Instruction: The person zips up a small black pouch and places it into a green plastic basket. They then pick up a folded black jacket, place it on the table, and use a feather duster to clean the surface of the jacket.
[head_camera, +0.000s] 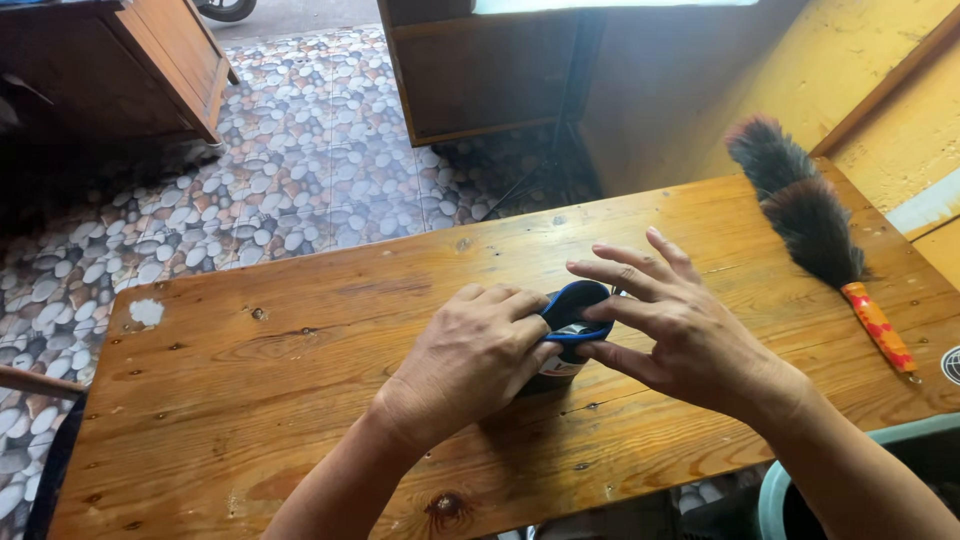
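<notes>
A small round container (565, 345) is standing near the middle of the wooden worktop (300, 400), a little closer to the near edge than to the far one, and both of the person's hands are working at it. Its top is showing a bright blue rim or lid (578, 300) that is lifting up like a curved band, with a dark inside beneath it; the body below is looking pale with some dark print, though most of it is hiding behind the hands. The left hand (465, 360) is wrapping around the container's left side, its fingers curling closed against the body and the blue rim. The right hand (685, 335) is coming in from the right, with thumb and forefinger pinching the blue rim at its near right edge while the other fingers (640, 265) are fanning out loosely above it. A feather duster (810, 215), dark brown and reddish with an orange patterned handle, is lying well apart along the worktop's right edge, near the far right corner. Past the far edge a pebble-patterned floor (300, 160) and dark wooden furniture (130, 60) are showing.
</notes>
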